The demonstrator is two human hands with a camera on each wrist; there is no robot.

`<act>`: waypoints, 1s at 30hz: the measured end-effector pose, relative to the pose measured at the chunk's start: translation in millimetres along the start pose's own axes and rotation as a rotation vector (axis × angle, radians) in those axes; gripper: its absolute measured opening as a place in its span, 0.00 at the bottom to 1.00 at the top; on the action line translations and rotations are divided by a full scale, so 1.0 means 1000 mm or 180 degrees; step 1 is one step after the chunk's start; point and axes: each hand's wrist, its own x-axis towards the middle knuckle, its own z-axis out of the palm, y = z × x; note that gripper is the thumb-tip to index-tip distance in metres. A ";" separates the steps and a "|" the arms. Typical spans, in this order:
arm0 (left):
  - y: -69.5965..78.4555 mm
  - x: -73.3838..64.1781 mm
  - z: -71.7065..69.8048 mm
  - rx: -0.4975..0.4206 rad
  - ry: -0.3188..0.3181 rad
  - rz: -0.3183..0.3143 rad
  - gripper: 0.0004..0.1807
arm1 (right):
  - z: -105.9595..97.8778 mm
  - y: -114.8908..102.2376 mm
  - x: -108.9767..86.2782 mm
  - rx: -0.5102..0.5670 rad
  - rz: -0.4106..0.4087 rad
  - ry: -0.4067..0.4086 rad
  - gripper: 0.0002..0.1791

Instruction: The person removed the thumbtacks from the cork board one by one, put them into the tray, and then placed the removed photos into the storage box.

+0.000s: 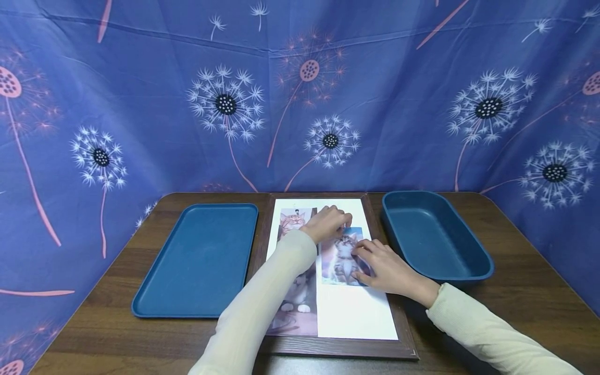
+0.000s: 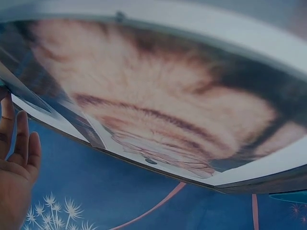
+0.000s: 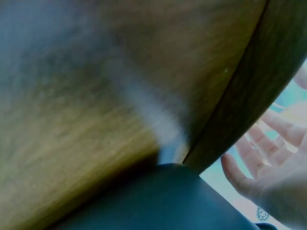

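A kitten photo point(image 1: 344, 263) lies on the white board point(image 1: 356, 317), which has a brown wooden frame point(image 1: 337, 347). My left hand point(image 1: 326, 224) reaches over the photo's top edge with its fingers bent down; the left wrist view shows that hand's fingers point(image 2: 20, 143) loosely extended. Against the photo's right side rests my right hand point(image 1: 389, 268), fingertips touching its surface. To the left on the board are cat pictures point(image 1: 300, 317), one showing an orange cat point(image 1: 292, 221); my left forearm covers part of them.
A flat blue tray point(image 1: 197, 260) lies left of the frame. On the right stands a deeper blue bin point(image 1: 436, 234), close to the frame and my right wrist. Behind the wooden table point(image 1: 94, 333) hangs a blue dandelion-print cloth point(image 1: 281, 104).
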 end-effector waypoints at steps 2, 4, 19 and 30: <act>0.000 0.000 0.000 -0.0026 0.0002 0.0001 0.12 | 0.000 0.000 0.000 -0.0004 -0.0003 0.0005 0.26; -0.001 0.000 0.000 -0.0038 0.0003 -0.0003 0.12 | 0.000 0.000 0.000 -0.0009 -0.0005 0.0005 0.26; -0.006 0.002 -0.004 -0.0227 0.0029 -0.0136 0.14 | -0.001 -0.001 0.000 0.0031 0.0026 -0.0045 0.26; -0.005 -0.001 -0.005 -0.0370 -0.0121 -0.0175 0.16 | 0.000 -0.001 0.000 0.0012 -0.0002 -0.0030 0.26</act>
